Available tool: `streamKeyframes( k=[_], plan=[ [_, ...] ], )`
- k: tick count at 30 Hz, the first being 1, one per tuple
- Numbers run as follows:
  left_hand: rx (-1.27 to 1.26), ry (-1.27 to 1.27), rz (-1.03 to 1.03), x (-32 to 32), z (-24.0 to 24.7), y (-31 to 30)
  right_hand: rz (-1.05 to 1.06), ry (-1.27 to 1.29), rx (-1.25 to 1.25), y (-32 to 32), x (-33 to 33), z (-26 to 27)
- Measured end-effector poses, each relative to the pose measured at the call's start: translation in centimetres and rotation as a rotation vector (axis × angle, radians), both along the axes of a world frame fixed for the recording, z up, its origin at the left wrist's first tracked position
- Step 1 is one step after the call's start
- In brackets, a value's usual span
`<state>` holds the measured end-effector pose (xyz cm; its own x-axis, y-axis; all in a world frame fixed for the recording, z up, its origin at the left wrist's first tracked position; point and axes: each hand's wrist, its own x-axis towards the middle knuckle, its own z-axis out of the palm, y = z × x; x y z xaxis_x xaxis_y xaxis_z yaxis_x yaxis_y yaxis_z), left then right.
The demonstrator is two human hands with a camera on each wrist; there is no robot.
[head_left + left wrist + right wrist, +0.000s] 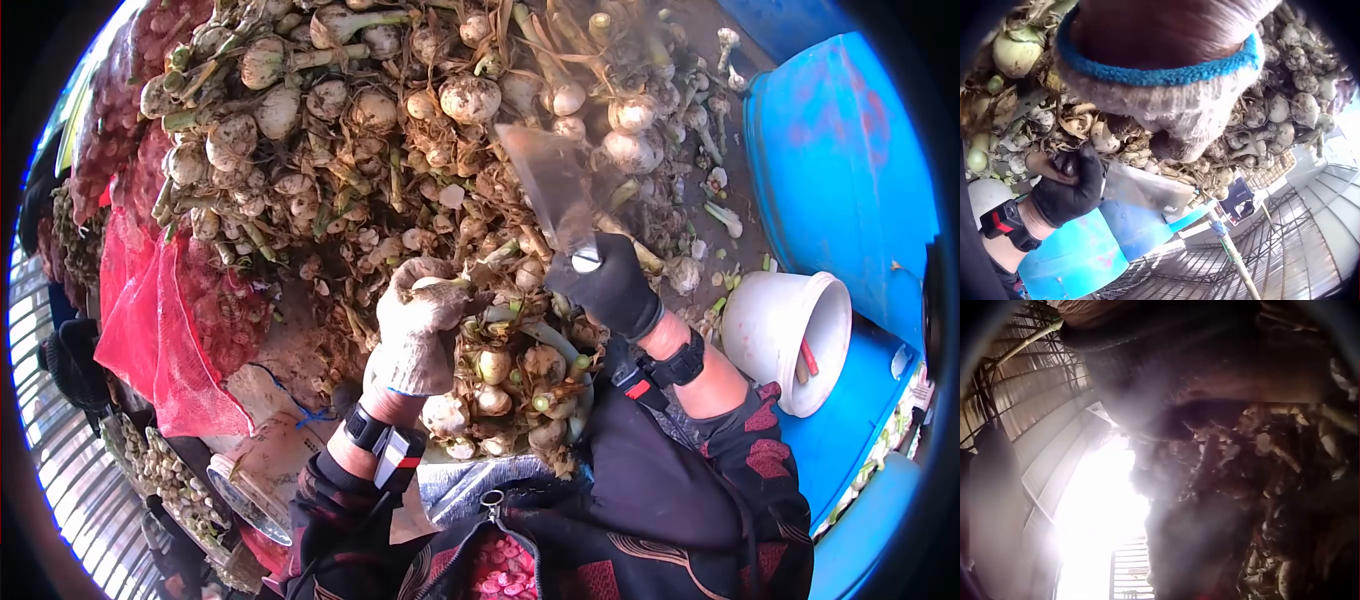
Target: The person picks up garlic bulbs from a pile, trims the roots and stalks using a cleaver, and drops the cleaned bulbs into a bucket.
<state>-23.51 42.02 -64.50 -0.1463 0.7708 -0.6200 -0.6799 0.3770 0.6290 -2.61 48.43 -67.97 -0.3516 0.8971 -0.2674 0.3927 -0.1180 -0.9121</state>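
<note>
My left hand, in a grey knit glove, grips a pale bulb at the foot of a big heap of dirty, stalked bulbs. My right hand, in a black glove, grips the handle of a cleaver. Its broad blade is raised over the heap, just right of my left hand. In the right wrist view the dark glove fills the top, with dim bulbs beside it.
A basin of trimmed bulbs sits in my lap between my wrists. A white bucket and a blue barrel stand at the right. Red mesh sacks lie at the left, and scraps litter the ground near the barrel.
</note>
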Motion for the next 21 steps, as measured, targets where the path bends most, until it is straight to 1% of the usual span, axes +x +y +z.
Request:
streamKeyframes(
  k=[2, 3, 4, 5, 6, 8, 9, 10, 12, 13, 14, 15, 16, 17, 18, 20, 21],
  plan=[
    [-0.017, 0.05, -0.024, 0.2, -0.3, 0.4, -0.016, 0.212, -0.016, -0.2, -0.2, 0.9],
    [0.052, -0.023, 0.032, 0.3, 0.0, 0.4, 0.037, 0.12, 0.392, -0.5, -1.3, -0.7],
    [0.125, -0.094, 0.084, 0.4, 0.6, 0.6, 0.3, -0.155, -0.03, -0.3, -0.6, -0.6],
    [0.202, -0.228, 0.131, 0.8, 2.4, 1.5, 0.419, -0.252, 0.008, -0.9, -0.4, -1.6],
    [0.106, -0.122, -0.067, -0.8, 3.9, 0.8, 0.542, -0.348, 0.041, -1.5, -0.3, -2.3],
    [0.53, 0.051, -0.821, -4.4, 3.0, 0.7, 0.392, -0.16, -0.157, -2.3, 1.2, -2.5],
    [0.54, 0.014, -1.116, -4.9, 3.6, 1.6, 0.389, -0.205, -0.119, -1.7, 1.7, -2.3],
    [0.56, 0.249, -1.312, -6.1, 2.4, 1.4, 0.387, -0.202, -0.117, -1.0, 1.9, -2.1],
    [0.305, 0.269, -1.114, -7.2, 1.7, 2.0, 0.111, -0.105, -0.102, -0.4, 2.2, -1.8],
    [0.267, 0.533, -1.037, -6.8, 0.5, 3.0, 0.072, -0.032, -0.06, -0.7, 2.5, -3.8],
    [0.063, 0.679, -0.949, -5.9, -1.4, 4.5, 0.071, -0.037, -0.052, -0.3, 2.6, -3.7],
    [-0.033, 0.785, -0.945, -5.3, -3.7, 5.8, 0.108, -0.106, -0.097, -0.2, 2.6, -3.7],
    [-0.141, 0.996, -1.049, -4.9, -7.2, 6.9, 0.145, -0.178, -0.146, -0.1, 2.7, -3.6],
    [-0.172, 1.109, -1.132, -3.7, -7.9, 7.8, 0.167, -0.114, -0.166, -0.1, 2.4, -2.9],
    [-0.225, 1.246, -1.248, -2.5, -9.5, 8.4, 0.17, -0.12, -0.167, -0.2, 2.3, -2.5],
    [-0.266, 1.186, -1.231, -2.2, -11.1, 9.2, 0.134, -0.079, -0.071, -0.4, 2.2, -2.2],
    [-0.226, 1.039, -1.115, -2.5, -11.4, 9.1, 0.145, -0.089, -0.048, -0.5, 2.4, -2.4]
  ],
)
